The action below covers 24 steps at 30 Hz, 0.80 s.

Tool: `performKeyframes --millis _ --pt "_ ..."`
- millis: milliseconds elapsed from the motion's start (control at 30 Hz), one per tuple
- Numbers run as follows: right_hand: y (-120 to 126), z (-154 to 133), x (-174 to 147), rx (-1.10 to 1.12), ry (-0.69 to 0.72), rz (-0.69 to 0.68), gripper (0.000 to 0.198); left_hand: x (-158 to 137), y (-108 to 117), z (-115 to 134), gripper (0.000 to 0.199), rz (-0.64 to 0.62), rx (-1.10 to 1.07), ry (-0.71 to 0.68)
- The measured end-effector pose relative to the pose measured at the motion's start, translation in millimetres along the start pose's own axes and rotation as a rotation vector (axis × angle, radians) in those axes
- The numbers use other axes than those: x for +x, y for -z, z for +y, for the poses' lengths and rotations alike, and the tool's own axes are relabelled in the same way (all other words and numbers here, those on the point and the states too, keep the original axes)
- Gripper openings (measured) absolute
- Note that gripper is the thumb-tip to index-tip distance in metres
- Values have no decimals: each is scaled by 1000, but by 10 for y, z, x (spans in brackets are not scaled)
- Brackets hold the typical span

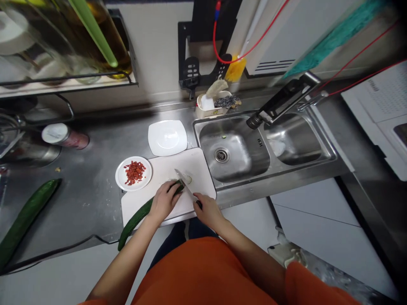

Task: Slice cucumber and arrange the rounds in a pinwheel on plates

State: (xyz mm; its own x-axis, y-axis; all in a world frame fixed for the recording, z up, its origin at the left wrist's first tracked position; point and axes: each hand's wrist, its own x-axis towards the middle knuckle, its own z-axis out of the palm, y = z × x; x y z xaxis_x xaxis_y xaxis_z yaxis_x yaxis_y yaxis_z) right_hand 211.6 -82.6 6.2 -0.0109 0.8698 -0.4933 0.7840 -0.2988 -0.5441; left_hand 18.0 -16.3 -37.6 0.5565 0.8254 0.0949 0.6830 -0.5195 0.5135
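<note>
Left hand: the left hand (163, 202) lies palm-down on the cucumber (140, 216), fingers curled over its upper end, pinning it to the cutting board (165, 173).
Right hand: the right hand (208, 209) is closed around the dark handle of the knife (185, 184), near the board's front right corner.
Knife: the blade points up and left, its edge meeting the cucumber's cut end just beyond the left fingertips.
Cucumber: it lies diagonally across the board, cut end near the middle, the other end hanging past the board's front left corner and over the worktop's front edge.
Slice: 1 pale cut piece (188, 179) lies on the board just beside the blade.
Cutting board: white, set at the front edge of the worktop (95, 178), its right side against the sink (235, 152).
Round plate: a small white plate (120, 178) with red bits touches the board's back left corner.
Square plate: a white plate (167, 137) sits just behind the board.
Second cucumber: 1 whole cucumber (25, 216) lies well apart, by the worktop's left edge.
</note>
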Motion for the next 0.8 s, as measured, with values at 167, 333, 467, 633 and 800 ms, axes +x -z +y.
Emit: performKeyframes --millis 167,333,467,633,800 --pt "55 -128 106 -185 -83 -125 30 14 -113 -3 30 82 30 -39" --pt "121 -218 161 -262 -42 -110 29 -21 -154 7 33 128 70 -82" --pt "156 -266 -5 -329 -31 -81 41 -4 -133 11 33 116 60 -77" --pt "167 -336 -249 -370 -36 -131 42 28 -94 -8 31 89 39 -65" --pt "211 -356 -325 -364 -70 -194 46 38 -87 -32 29 105 40 -80"
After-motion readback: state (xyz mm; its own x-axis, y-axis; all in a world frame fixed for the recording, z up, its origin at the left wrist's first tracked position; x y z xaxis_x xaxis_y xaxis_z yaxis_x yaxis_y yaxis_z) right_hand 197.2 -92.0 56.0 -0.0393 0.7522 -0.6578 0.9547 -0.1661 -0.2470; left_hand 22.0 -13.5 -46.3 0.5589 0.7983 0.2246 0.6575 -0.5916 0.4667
